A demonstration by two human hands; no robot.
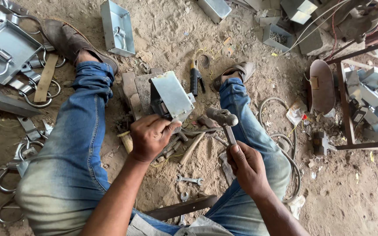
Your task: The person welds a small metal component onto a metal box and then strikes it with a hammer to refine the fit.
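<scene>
The left hand (148,136) grips the near lower edge of a small sheet-metal box (171,97), fingers (159,126) curled and pressed around the rim, thumb against its side. The box rests tilted on a block (137,89) on the dirt floor (351,192) between the person's legs, its flat shiny face turned up and to the right, its long axis running away from the person and slightly leftward. The right hand (246,167) is wrapped tight around the handle of a hammer (225,122); the handle points up and away from the fist, and the head sits just right of the box's near corner, close to it but apart. So the box lies up and left of the hammer head, and the left hand is the one touching it. A wooden-handled tool (192,147) and a spanner (190,179) lie on the floor between the two hands
</scene>
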